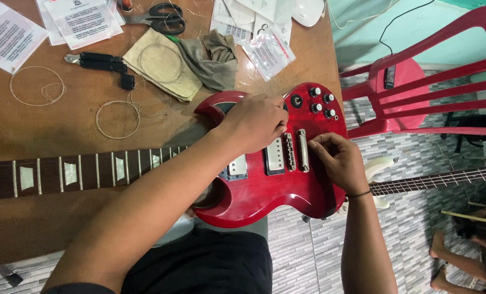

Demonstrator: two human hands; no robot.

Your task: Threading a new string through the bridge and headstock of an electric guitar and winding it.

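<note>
The glossy red electric guitar [286,185] lies under the flat-pressed left hand [254,122]. The right hand [338,160] pinches, seemingly, a string at the tailpiece [303,149]. Beyond the hands: a cluttered brown table [63,136] and a tiled floor [308,250].

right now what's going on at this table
A person is bent over a red guitar that lies across a brown table, body toward them. Their left hand rests on the body above the pickups, and their right hand pinches at the tailpiece; what it holds is too small to tell. Loose string coils, pliers, scissors, a cloth and paper packets lie on the table. A red chair stands nearby.
</note>
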